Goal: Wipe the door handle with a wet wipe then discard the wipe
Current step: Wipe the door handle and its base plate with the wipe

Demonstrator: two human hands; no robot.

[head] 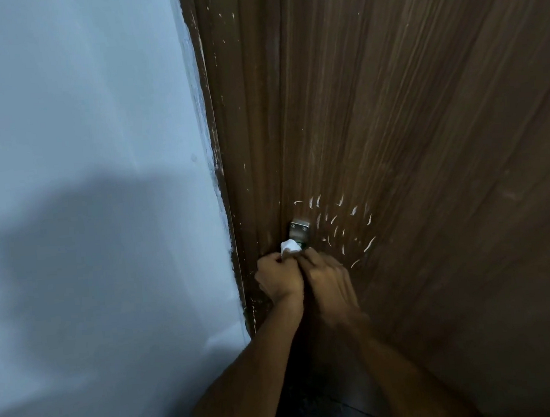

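Observation:
A metal door handle plate (299, 228) with two screws sits on a brown wooden door (425, 130). A small white wet wipe (289, 246) is pressed against the lower part of the plate. My left hand (277, 279) is closed around the wipe from below. My right hand (328, 279) lies right beside it, fingers curled at the wipe and over the handle, which is hidden under both hands. The right hand looks slightly blurred.
White scratch marks (344, 226) fan out on the door to the right of the plate. A pale blue wall (82, 157) fills the left side, meeting the dark door frame (231, 211). A dark floor (332, 411) shows between my forearms.

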